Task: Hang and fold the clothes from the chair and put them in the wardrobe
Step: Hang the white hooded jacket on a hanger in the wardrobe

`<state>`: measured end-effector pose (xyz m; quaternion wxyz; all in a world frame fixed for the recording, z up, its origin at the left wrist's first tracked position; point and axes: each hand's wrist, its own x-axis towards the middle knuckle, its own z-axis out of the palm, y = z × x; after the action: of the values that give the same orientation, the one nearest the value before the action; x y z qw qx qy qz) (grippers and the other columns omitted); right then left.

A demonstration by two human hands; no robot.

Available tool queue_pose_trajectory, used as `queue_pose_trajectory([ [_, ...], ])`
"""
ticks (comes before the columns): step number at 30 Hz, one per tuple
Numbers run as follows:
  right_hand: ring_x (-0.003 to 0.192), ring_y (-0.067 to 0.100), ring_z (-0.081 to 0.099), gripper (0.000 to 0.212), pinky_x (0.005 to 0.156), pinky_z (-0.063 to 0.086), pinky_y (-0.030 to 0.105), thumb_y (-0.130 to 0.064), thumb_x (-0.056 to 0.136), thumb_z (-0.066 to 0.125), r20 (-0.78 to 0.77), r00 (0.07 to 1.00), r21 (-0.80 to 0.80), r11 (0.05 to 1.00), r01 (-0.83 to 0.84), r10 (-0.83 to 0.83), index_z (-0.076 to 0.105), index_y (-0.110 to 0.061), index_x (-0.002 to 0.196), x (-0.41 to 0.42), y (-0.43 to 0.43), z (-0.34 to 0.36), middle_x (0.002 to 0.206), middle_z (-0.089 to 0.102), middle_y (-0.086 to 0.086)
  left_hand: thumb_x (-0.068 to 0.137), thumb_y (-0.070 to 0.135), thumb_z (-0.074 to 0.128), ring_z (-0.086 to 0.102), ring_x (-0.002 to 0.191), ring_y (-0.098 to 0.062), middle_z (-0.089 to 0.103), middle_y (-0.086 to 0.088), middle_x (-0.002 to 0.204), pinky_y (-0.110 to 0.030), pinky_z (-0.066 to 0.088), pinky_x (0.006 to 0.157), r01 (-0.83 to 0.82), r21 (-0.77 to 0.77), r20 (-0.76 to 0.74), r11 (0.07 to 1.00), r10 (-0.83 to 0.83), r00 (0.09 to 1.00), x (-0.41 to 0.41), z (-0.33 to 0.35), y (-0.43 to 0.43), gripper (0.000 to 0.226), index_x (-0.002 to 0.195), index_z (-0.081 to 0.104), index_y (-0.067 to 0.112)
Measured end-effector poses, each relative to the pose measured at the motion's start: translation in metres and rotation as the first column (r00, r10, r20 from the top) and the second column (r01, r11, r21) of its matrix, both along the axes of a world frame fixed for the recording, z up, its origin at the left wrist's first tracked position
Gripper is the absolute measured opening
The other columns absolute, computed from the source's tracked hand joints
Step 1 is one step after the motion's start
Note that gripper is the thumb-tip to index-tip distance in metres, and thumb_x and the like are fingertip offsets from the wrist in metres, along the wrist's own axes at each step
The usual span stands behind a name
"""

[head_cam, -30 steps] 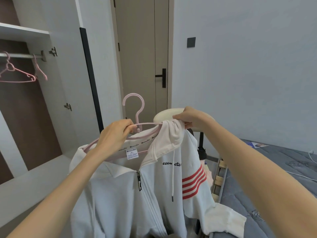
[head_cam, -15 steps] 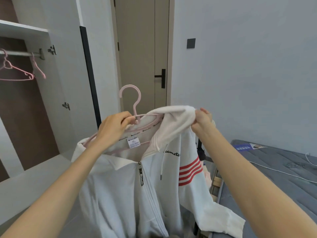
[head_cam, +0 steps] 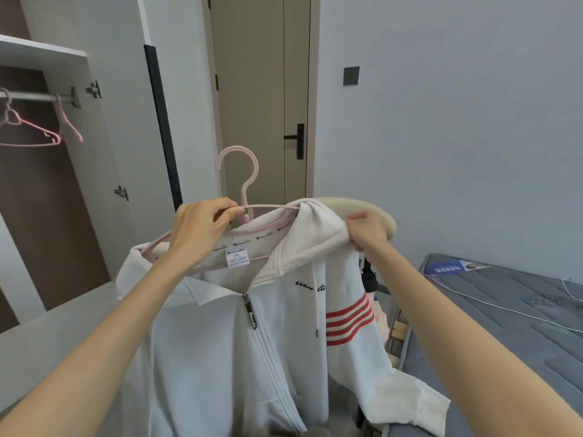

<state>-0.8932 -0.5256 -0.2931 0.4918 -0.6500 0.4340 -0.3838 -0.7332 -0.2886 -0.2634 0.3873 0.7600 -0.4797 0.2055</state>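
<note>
Head view. Bedroom corner with pale grey walls. A closed beige door [head_cam: 262, 99] has a black handle [head_cam: 298, 141], and a dark wall switch [head_cam: 351, 76] sits to its right. An open wardrobe [head_cam: 104, 146] stands at left with a brown interior. Two spare pink hangers [head_cam: 31, 135] hang near the right end of its rail [head_cam: 38, 96].

Left hand [head_cam: 198, 234]: fingers curled over the top bar of the pink hanger [head_cam: 243, 178], thumb and forefinger closed at the foot of the hook. The hook stands upright in front of the door.

Right hand [head_cam: 367, 231]: pinches a bunch of hoodie [head_cam: 220, 357] fabric at the hanger's right end, where hood meets shoulder. Fingers tight on the cloth.

The hoodie hangs from the hanger, between and below both hands, held in mid-air and well apart from the wardrobe rail.
- White, zipped from the pull [head_cam: 251, 315] down, collar open.
- Size label [head_cam: 237, 257] reads XL, just right of the left wrist.
- Black script on the chest, a drawcord [head_cam: 316, 307], and red stripes [head_cam: 348, 316] on the right-side sleeve.
- The hanger's left end lies bare on top of the shoulder. The right end is hidden under hood fabric, so I cannot tell whether it is seated.

Around:
- A cream chair back [head_cam: 378, 212] is just behind the right hand, its left part covered by the hood.
- A grey mattress [head_cam: 504, 342] lies at right with a white cable [head_cam: 520, 311] across it.
- Both forearms cross the lower frame and cover parts of the hoodie's body and sleeve.
</note>
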Motion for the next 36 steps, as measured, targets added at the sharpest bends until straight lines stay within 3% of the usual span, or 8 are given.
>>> queue_pose_trajectory([
  [2,0.095,0.03,0.056,0.028,0.074,0.047,0.034,-0.013,0.09,0.043,-0.276,0.96,-0.306,0.951,-0.041,-0.048,0.059,-0.017,0.112,-0.002,0.0,-0.008,0.112,0.056,0.009,0.097,0.034,0.053,0.044,0.051,0.005,0.049,0.028,0.05,-0.032,0.029,0.069,-0.005,0.014,-0.014,1.0,0.005,1.0,0.001,-0.001,-0.001,0.026,0.076,0.069,0.033],
  [6,0.118,0.022,0.042,0.039,0.093,0.03,0.022,0.001,0.087,0.04,-0.206,0.975,-0.663,0.721,-0.202,0.084,0.067,-0.014,0.109,0.003,0.029,0.01,0.12,0.054,0.006,0.098,0.036,0.049,0.044,0.054,-0.005,0.05,0.03,0.051,-0.035,0.029,0.086,0.015,0.074,-0.058,0.997,-0.011,0.998,-0.001,-0.005,-0.008,0.029,0.077,0.069,0.032],
  [9,0.103,0.017,0.056,0.038,0.085,0.046,0.033,-0.008,0.086,0.037,-0.382,0.867,-0.652,0.571,-0.499,0.321,0.069,-0.021,0.102,0.011,0.058,0.024,0.105,0.067,-0.005,0.094,0.039,0.055,0.044,0.056,-0.005,0.049,0.017,0.047,-0.035,0.029,0.087,0.053,0.071,-0.133,0.996,-0.043,0.99,-0.001,-0.007,-0.015,0.025,0.074,0.064,0.026],
  [13,0.084,0.024,0.056,0.018,0.063,0.036,0.034,-0.021,0.098,0.038,-0.631,0.759,-0.645,0.437,-0.627,0.158,0.056,-0.022,0.094,0.015,0.074,0.026,0.088,0.062,-0.003,0.089,0.038,0.063,0.045,0.055,0.004,0.051,0.013,0.053,-0.038,0.038,0.082,0.119,0.067,-0.19,0.991,-0.104,0.976,-0.001,-0.009,-0.019,0.022,0.077,0.062,0.019],
  [17,0.084,0.023,0.059,0.021,0.063,0.037,0.033,-0.02,0.1,0.04,-0.556,0.815,-0.691,0.454,-0.562,0.162,0.061,-0.023,0.098,0.014,0.066,0.022,0.089,0.067,-0.005,0.088,0.042,0.063,0.052,0.073,0.005,0.062,0.019,0.08,-0.038,0.038,0.084,0.077,0.068,-0.146,0.995,-0.066,0.987,0.002,-0.01,-0.015,0.015,0.088,0.061,0.027],
  [23,0.084,0.022,0.063,0.021,0.075,0.048,0.04,-0.015,0.097,0.044,-0.406,0.912,-0.767,0.521,-0.375,0.06,0.065,-0.021,0.097,-0.003,0.056,0.034,0.088,0.069,-0.009,0.091,0.039,0.058,0.041,0.118,-0.03,0.054,-0.004,0.124,-0.042,0.035,0.092,-0.383,0.077,-0.021,0.921,0.385,0.923,0.033,-0.027,0.016,0.036,0.121,0.056,0.019],
  [27,0.087,0.024,0.062,0.025,0.076,0.045,0.04,-0.014,0.097,0.042,-0.336,0.942,-0.812,0.512,-0.281,-0.016,0.065,-0.021,0.098,-0.004,0.059,0.046,0.089,0.069,-0.009,0.093,0.052,0.045,0.052,0.107,-0.034,0.056,-0.012,0.116,-0.04,0.042,0.08,-0.403,0.045,-0.221,0.914,0.402,0.888,0.038,-0.018,0.014,0.047,0.112,0.055,0.01],
  [36,0.086,0.023,0.06,0.025,0.076,0.044,0.041,-0.014,0.098,0.039,-0.296,0.954,-0.83,0.507,-0.233,-0.044,0.063,-0.021,0.1,-0.017,0.064,0.048,0.089,0.068,-0.01,0.092,0.015,0.045,0.049,0.077,-0.033,0.06,-0.016,0.088,-0.037,0.035,0.065,-0.358,-0.021,-0.091,0.933,0.355,0.931,0.038,0.003,-0.005,0.014,0.091,0.052,0.003],
])
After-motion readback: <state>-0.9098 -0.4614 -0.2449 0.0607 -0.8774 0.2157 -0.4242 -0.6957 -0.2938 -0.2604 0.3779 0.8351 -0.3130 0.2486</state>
